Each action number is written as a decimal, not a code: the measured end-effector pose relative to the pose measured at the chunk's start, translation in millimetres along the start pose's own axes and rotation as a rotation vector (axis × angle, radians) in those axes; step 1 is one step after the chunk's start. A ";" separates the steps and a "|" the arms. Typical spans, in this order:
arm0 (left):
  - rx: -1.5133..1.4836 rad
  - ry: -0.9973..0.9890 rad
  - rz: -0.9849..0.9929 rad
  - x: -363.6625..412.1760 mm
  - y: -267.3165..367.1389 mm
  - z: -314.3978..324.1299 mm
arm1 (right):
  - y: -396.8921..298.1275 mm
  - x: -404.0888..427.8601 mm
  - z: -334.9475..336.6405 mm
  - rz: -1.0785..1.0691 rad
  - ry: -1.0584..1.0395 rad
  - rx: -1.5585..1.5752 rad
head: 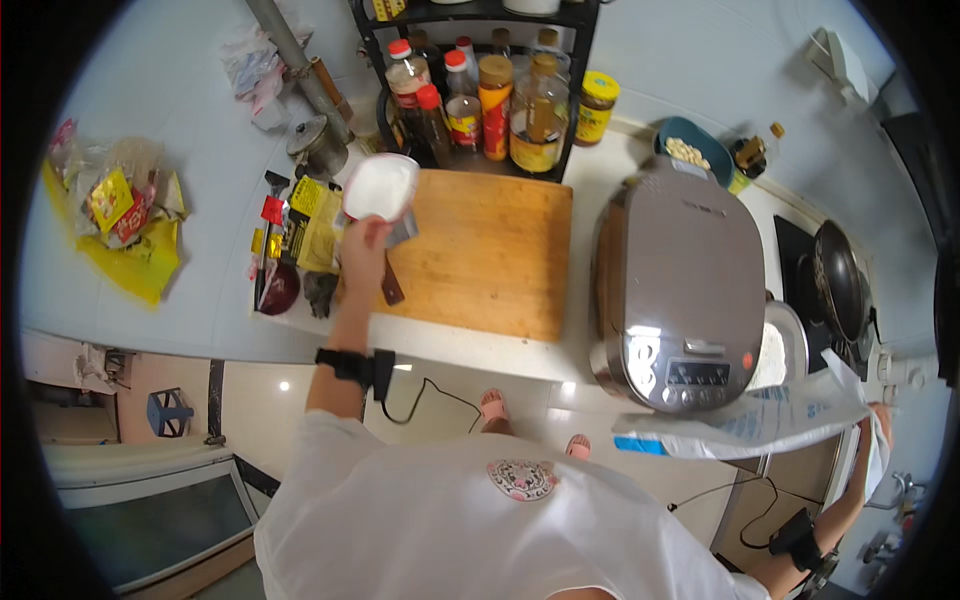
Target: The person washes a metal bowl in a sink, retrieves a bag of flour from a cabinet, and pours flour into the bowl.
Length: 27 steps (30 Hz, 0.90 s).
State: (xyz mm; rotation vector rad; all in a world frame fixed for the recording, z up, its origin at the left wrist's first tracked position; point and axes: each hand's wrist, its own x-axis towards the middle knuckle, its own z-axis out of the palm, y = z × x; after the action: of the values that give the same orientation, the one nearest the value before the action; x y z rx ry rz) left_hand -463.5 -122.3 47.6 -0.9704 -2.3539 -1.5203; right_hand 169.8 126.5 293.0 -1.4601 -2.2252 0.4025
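My left hand (364, 251) grips the near rim of a small pink-edged bowl (381, 187), held over the left end of a wooden cutting board (487, 255). The bowl looks white inside; whether that is powder or its own surface I cannot tell. Partly hidden below the hand, a cleaver with a dark handle (392, 281) lies at the board's left side. At far right, my right hand (879, 425) clutches a large white plastic bag (757, 420) with blue print, its fingers mostly hidden. Behind the bag, a metal basin (796, 337) has white powder in it, partly covered by the rice cooker (686, 277).
A black rack (480, 15) with sauce bottles stands behind the board. Left are seasoning packets (319, 225), a red onion (280, 289) and a metal pot (316, 146). A teal bowl of peanuts (694, 150) and a frying pan (838, 281) sit at right. Cords cross the floor.
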 end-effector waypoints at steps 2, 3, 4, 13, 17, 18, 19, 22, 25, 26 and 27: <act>0.002 -0.095 -0.078 -60.0 20.4 23.3 | 3.1 -0.7 0.8 -0.154 0.027 -0.066; -0.055 -0.107 -0.048 -87.5 30.3 42.1 | -0.1 -7.9 -4.8 -0.308 0.068 -0.151; -0.103 -0.113 -0.011 -110.5 41.8 58.3 | -1.7 -12.4 -8.2 -0.298 0.073 -0.147; -0.003 -0.031 0.010 -198.5 198.0 61.3 | 12.5 -51.1 -16.7 -0.440 0.039 0.236; -0.185 -0.087 0.166 -205.5 291.3 68.5 | 81.2 -36.6 -19.6 -0.381 0.049 0.708; -0.219 -0.140 0.190 -209.5 317.5 72.2 | 88.0 -33.4 -22.4 -0.455 0.068 0.596; -0.211 -0.179 0.247 -215.4 331.9 76.3 | 91.2 -30.6 -24.3 -0.451 0.059 0.602; -0.278 -0.403 0.371 -231.5 373.8 102.5 | 93.0 -29.1 -39.8 -0.627 0.096 0.297; -0.462 -0.497 0.330 -253.0 392.9 148.1 | 98.3 -29.7 -61.6 -0.586 0.213 0.226; -0.525 -0.521 0.267 -262.6 394.0 162.2 | 94.8 -32.9 -68.7 -0.504 0.161 0.253; -0.591 -0.550 0.211 -271.0 392.5 176.6 | 99.4 -30.1 -79.4 -0.567 0.165 0.163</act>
State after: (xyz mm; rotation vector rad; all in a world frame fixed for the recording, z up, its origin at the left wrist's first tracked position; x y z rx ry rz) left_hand 17.6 19.5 132.4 -1.9145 -2.0042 -2.1160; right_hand 299.1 138.4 308.1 -0.7044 -2.2825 0.2535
